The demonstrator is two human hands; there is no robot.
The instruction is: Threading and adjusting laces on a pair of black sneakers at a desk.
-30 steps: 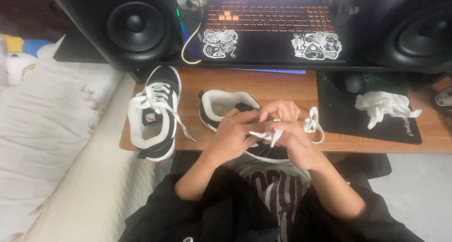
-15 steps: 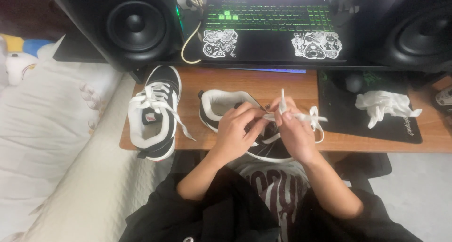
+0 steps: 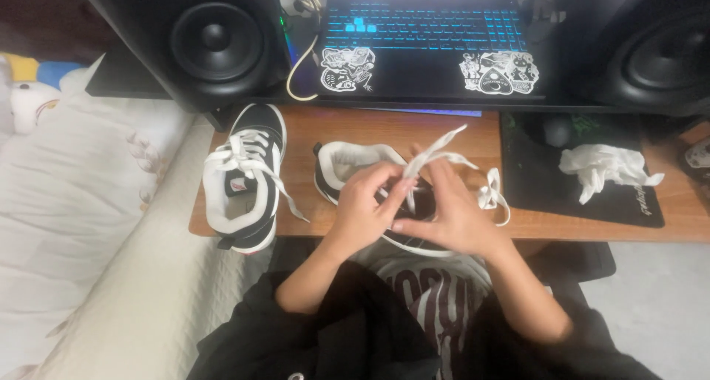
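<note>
I am watching both hands working over the black-and-white sneaker (image 3: 347, 165) lying at the front edge of the wooden worktop (image 3: 444, 129). My left hand (image 3: 362, 202) is pinching the white lace (image 3: 436, 154) between thumb and fingers, just above the shoe's tongue. My right hand (image 3: 455, 214) is sitting beside it, fingers narrowed around the same lace, whose ends are sticking up toward the laptop (image 3: 429, 47). A second sneaker (image 3: 248, 177), already laced, is lying to the left. A crumpled white cloth (image 3: 603, 165) is resting on the black mouse mat (image 3: 584, 202).
</note>
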